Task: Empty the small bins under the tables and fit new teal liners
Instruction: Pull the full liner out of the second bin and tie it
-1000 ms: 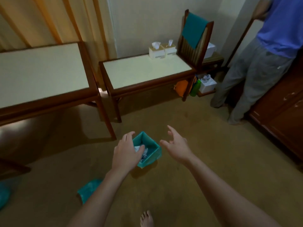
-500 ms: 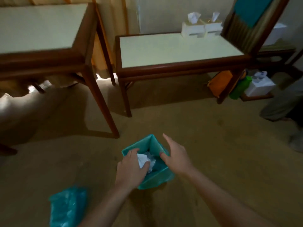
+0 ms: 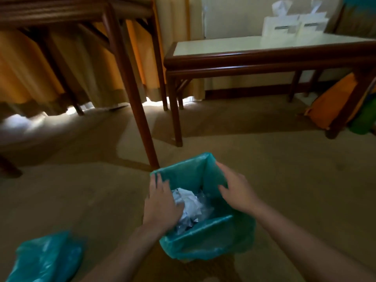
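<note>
On the carpet (image 3: 284, 180) at six o'clock stands the small bin (image 3: 203, 244), well clear of the worktop (image 3: 254, 45) at one o'clock. Its teal liner (image 3: 183, 176) is thin, soft, slippery film, light with so little inside; it likely tears if yanked, so gather it at the folded rim corners. The left grip (image 3: 162, 202) lies with fingers flat along the nine o'clock rim, the right grip (image 3: 238, 192) spread on the three o'clock edge; neither pinches the film. Inside sit crumpled paper (image 3: 187, 200) and clear wrapping (image 3: 204, 204), filling only the bottom. A loose teal bag (image 3: 44, 257) lies at eight o'clock, probably the replacement.
</note>
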